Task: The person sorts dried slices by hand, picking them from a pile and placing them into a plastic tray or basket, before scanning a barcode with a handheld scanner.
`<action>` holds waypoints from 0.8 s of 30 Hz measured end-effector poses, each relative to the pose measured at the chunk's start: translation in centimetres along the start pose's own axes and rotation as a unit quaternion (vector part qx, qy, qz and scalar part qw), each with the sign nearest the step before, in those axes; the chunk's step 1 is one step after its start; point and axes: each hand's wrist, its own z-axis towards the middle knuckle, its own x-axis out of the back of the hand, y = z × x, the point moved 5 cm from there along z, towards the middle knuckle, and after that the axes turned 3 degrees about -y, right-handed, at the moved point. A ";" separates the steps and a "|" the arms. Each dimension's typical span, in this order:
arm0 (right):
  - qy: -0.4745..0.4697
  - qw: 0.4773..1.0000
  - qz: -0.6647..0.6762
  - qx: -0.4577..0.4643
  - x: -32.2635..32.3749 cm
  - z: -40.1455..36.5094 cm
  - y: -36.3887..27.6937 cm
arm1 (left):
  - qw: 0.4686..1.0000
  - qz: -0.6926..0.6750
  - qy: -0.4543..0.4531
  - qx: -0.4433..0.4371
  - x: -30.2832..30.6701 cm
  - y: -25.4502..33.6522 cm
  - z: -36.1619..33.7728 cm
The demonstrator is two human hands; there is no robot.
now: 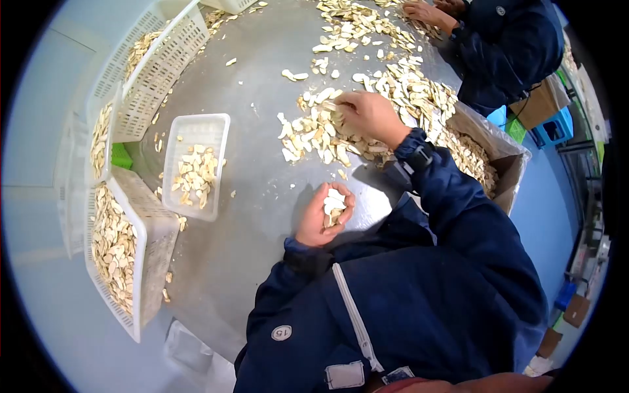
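Observation:
Cupped near my body, my left hand [321,219] is closed around several pale dried slices [334,204]. My right hand [372,116] reaches over a loose pile of the same slices [314,134] on the metal table [255,177]. Its fingers curl down with the tips among the slices. Whatever they pinch is hidden by the hand. To the left of my hands stands a white plastic tray [224,154] with a small heap of slices in it.
White perforated baskets [149,252] [167,69] filled with slices line the table's left side. At right, a lined cardboard box [514,173] holds more slices. A co-worker's hand [429,14] works on a pile at the top right. Blue stools [553,128] stand beyond.

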 end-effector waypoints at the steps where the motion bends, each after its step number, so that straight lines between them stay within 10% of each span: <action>1: -0.012 0.999 0.045 0.016 0.5 -0.5 0.5 | 1.000 0.000 0.000 -0.001 0.1 -0.1 0.0; 14: -0.254 0.902 0.347 -0.041 1.5 -7.5 -1.9 | 0.999 0.002 0.027 -0.032 0.0 0.3 0.2; 24: -0.067 0.995 0.061 0.027 2.0 -9.1 3.1 | 0.999 0.017 -0.002 -0.035 0.7 0.3 0.0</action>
